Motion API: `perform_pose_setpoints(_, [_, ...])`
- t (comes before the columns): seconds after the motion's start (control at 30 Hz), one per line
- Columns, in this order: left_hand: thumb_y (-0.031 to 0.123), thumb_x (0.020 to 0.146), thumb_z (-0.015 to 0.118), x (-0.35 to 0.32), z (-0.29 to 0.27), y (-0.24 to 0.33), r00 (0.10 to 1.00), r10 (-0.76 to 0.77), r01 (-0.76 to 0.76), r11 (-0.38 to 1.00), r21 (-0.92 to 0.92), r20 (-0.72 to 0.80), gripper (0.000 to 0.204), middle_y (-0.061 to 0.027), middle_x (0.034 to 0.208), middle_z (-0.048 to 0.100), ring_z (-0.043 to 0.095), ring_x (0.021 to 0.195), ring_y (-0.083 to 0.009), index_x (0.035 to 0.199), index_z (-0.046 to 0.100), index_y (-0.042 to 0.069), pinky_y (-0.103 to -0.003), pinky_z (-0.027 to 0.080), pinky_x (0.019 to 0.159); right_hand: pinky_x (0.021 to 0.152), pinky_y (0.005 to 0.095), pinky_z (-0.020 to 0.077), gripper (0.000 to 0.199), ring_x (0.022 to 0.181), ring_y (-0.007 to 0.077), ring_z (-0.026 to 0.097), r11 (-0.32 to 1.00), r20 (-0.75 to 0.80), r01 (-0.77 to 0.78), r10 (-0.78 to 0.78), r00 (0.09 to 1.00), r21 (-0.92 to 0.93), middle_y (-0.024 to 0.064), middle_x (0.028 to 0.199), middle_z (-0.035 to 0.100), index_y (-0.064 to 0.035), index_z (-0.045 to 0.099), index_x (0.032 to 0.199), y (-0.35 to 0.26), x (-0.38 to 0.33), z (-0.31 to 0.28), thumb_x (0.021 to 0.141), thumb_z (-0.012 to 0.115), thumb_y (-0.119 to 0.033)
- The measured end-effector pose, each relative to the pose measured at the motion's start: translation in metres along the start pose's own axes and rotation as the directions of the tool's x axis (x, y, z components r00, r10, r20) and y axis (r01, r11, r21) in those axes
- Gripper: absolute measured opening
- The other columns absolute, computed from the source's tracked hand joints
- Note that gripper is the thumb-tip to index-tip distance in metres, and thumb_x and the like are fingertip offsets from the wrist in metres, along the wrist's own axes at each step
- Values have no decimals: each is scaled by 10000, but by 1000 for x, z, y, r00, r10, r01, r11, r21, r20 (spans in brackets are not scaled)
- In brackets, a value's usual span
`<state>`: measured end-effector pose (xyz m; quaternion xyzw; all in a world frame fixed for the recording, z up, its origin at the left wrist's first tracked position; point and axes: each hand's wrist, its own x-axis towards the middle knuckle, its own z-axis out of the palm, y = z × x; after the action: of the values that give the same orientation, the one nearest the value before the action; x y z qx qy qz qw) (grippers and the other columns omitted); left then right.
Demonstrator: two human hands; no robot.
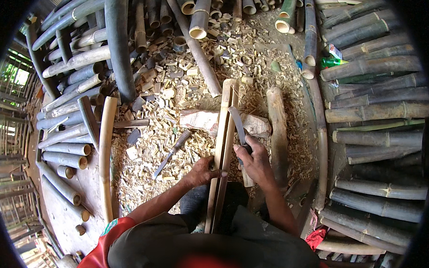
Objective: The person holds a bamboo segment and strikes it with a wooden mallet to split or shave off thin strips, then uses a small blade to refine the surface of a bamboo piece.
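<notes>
A long split bamboo pole (221, 129) stands lengthwise in front of me, its near end between my legs, with a dark slit running along it. My left hand (202, 173) wraps round its lower part, thumb across the front. In my right hand (256, 163) is a curved knife (237, 123); I grip its dark handle, and the blade points up and away, close against the pole's right side. Beneath the pole lies a pale, rough log (196, 120) set crosswise. A second knife (172, 154) with a worn handle rests on the shavings to the left.
Wood chips (178, 90) cover the ground. Stacked bamboo poles (380, 109) line the right side, and more bamboo (78, 124) is piled at left. A thick short log (277, 131) lies right of my knife. A green bottle (332, 62) sits at far right.
</notes>
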<state>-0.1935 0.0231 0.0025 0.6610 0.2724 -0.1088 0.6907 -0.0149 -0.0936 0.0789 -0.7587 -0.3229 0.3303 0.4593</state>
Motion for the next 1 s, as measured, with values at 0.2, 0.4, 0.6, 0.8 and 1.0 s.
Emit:
perform_pose_setpoints(0.2, [400, 808, 832, 0, 2, 1, 999, 9, -8, 1000, 26, -34, 607, -186, 1012, 718, 685, 971, -276, 1179, 651, -46, -398, 527, 904, 842, 416, 539, 450, 920, 282, 702, 996, -24, -73, 72, 997, -48, 226, 1054, 701, 60, 568, 1323, -22, -8, -5, 963, 610, -208])
perform_pose_setpoints(0.4, [442, 802, 820, 4, 0, -4, 997, 7, 9, 979, 201, -80, 584, -195, 951, 713, 689, 913, -286, 1116, 687, -32, -411, 528, 834, 788, 387, 540, 432, 854, 241, 682, 982, 155, -182, 187, 970, -48, 176, 991, 706, 47, 625, 1272, -5, 17, -13, 949, 639, -239])
perform_pose_setpoints(0.6, [443, 798, 827, 9, 5, -16, 995, 55, -29, 959, 281, -85, 553, -178, 920, 715, 693, 861, -276, 1095, 703, -6, -417, 537, 788, 567, 303, 504, 355, 656, 123, 593, 964, 238, -236, 260, 936, -126, 24, 741, 607, 31, 672, 1176, -12, 53, -24, 944, 667, -238])
perform_pose_setpoints(0.8, [414, 792, 845, 22, 15, -26, 995, 80, -57, 951, 303, -63, 492, -169, 884, 720, 698, 816, -263, 1046, 725, 10, -407, 549, 734, 472, 374, 598, 366, 563, 252, 682, 854, 522, -508, 486, 701, -114, 208, 790, 686, 87, 639, 1112, -43, 121, -75, 957, 628, -244])
perform_pose_setpoints(1.0, [480, 734, 871, 22, 7, -27, 986, 123, -73, 923, 377, -111, 588, -181, 781, 673, 681, 761, -309, 923, 687, -45, -436, 538, 690, 701, 365, 597, 424, 690, 234, 672, 845, 359, -468, 535, 765, -260, 178, 887, 705, 55, 618, 1207, -45, 117, -37, 945, 631, -278])
